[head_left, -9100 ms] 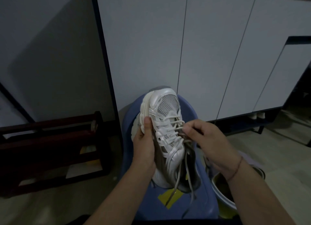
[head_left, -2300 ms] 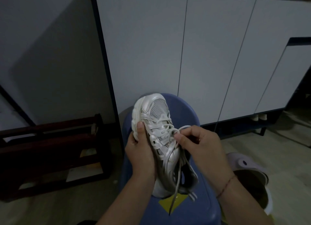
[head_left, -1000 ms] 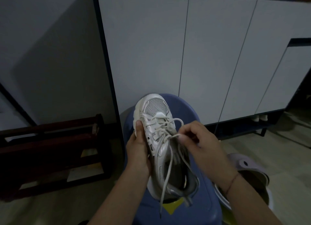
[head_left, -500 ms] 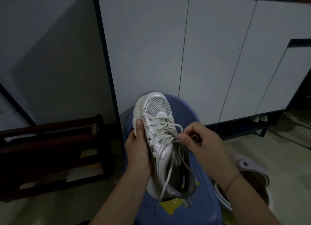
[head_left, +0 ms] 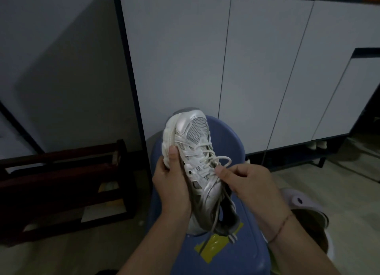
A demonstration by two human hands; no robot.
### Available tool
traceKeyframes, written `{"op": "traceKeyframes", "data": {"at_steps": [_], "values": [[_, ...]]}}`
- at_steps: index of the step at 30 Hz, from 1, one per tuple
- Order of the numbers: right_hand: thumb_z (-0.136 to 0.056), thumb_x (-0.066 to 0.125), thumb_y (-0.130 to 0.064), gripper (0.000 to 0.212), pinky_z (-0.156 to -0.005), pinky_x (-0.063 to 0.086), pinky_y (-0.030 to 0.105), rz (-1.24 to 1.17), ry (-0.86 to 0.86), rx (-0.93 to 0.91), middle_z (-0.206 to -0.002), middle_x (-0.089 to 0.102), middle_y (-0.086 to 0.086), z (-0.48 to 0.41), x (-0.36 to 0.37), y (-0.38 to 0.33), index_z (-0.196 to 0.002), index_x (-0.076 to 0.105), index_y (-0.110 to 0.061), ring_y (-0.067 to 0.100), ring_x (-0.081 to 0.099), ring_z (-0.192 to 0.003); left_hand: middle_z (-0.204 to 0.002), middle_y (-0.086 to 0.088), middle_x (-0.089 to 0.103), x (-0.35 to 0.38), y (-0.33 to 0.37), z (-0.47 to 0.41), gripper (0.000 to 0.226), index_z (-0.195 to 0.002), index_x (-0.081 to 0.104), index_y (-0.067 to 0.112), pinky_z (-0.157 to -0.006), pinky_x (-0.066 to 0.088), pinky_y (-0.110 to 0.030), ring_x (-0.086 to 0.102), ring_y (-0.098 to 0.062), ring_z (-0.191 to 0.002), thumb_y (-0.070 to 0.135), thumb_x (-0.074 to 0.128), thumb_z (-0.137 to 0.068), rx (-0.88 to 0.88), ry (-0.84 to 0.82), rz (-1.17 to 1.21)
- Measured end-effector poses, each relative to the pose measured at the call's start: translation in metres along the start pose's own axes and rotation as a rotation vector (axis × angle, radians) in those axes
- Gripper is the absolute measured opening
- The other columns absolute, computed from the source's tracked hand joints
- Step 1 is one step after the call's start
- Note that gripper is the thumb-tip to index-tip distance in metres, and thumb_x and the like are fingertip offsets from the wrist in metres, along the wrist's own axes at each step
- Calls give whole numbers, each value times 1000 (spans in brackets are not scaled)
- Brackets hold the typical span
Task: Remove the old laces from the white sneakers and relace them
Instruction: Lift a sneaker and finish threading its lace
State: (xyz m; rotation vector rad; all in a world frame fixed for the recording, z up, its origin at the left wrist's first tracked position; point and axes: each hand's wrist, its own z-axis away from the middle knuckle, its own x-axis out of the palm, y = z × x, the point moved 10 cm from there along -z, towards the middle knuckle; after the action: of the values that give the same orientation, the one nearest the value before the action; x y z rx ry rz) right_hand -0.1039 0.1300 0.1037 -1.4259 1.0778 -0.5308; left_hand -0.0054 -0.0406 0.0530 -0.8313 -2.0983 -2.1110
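Between my palms sits the white mesh sneaker (head_left: 193, 151): my left hand (head_left: 171, 184) grips its side, my right hand (head_left: 246, 184) pinches the off-white cord lace (head_left: 223, 158), whose loop is now pulled looser, so another crossing should soon come free.

Sneaker (head_left: 193, 151) stood above stool (head_left: 232, 252), rack (head_left: 61, 184) lay left, cabinet (head_left: 226, 69) sat far, bucket (head_left: 308, 231) right.

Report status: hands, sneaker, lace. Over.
Left hand grips sneaker by its side. Right hand pinches lace loop at mid-shoe. Toe rows laced, ends dangling. Nothing in the way.
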Motion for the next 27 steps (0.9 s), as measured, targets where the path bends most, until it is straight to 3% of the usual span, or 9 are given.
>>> {"op": "traceKeyframes", "data": {"at_steps": [5,7,10,13,16,18,21,23,27], "values": [[-87,63,-22,28,-42,32,18,-176,-106,55,-41,42,-6,1,13,5,-69,66,-1,11,34,-43,-85,8,75,-4,1,0,24,-92,70,25,-69,54,-22,72,-6,-83,44,57,-93,3,35,9],[-87,62,-25,24,-45,33,19,-248,-160,-36,-44,43,-9,6,18,-10,-68,65,-11,10,35,-45,-88,6,75,-7,3,-1,29,-96,70,22,-69,54,-22,72,-7,-84,47,56,-92,2,64,4],[-85,66,-20,15,-56,42,20,-280,-360,-273,-58,53,-8,23,37,-44,-70,63,-17,9,47,-56,-92,0,76,-13,3,-7,36,-96,72,18,-80,58,-35,72,-18,-91,50,56,-92,-2,108,21],[-81,67,-24,13,-60,44,20,-222,-495,-246,-63,58,-5,28,48,-46,-69,67,-21,9,52,-60,-96,-3,76,-16,-1,-10,39,-98,73,16,-85,58,-39,72,-20,-93,50,57,-92,-49,123,46],[-74,70,-51,40,-47,36,18,-223,-380,8,-51,49,0,17,36,-21,-69,72,-12,9,41,-46,-94,-1,75,-15,-3,-10,31,-94,71,20,-75,56,-29,72,-15,-88,47,57,-93,-84,119,38],[-68,62,-56,54,-41,32,18,-258,-277,156,-47,45,4,14,29,-5,-68,71,-3,10,35,-39,-93,1,75,-14,1,-8,30,-97,71,21,-78,56,-30,71,-14,-89,47,57,-93,-58,104,0],[-79,63,-42,43,-38,30,17,-265,-216,221,-42,43,1,14,30,2,-57,66,-5,9,33,-36,-91,3,75,-13,7,-5,28,-95,71,22,-81,57,-32,71,-13,-90,46,58,-93,-12,93,-32],[-86,63,-28,39,-38,28,17,-251,-219,209,-42,42,0,14,31,2,-59,61,0,8,32,-35,-91,4,74,-13,8,-5,24,-92,70,25,-82,56,-31,70,-12,-90,46,58,-93,6,89,-57],[-89,60,-16,37,-42,31,17,-202,-277,41,-43,41,-3,15,34,-13,-63,53,9,8,32,-40,-92,3,74,-15,6,-4,25,-94,70,23,-82,57,-32,70,-14,-92,46,58,-92,5,116,-57]]}}
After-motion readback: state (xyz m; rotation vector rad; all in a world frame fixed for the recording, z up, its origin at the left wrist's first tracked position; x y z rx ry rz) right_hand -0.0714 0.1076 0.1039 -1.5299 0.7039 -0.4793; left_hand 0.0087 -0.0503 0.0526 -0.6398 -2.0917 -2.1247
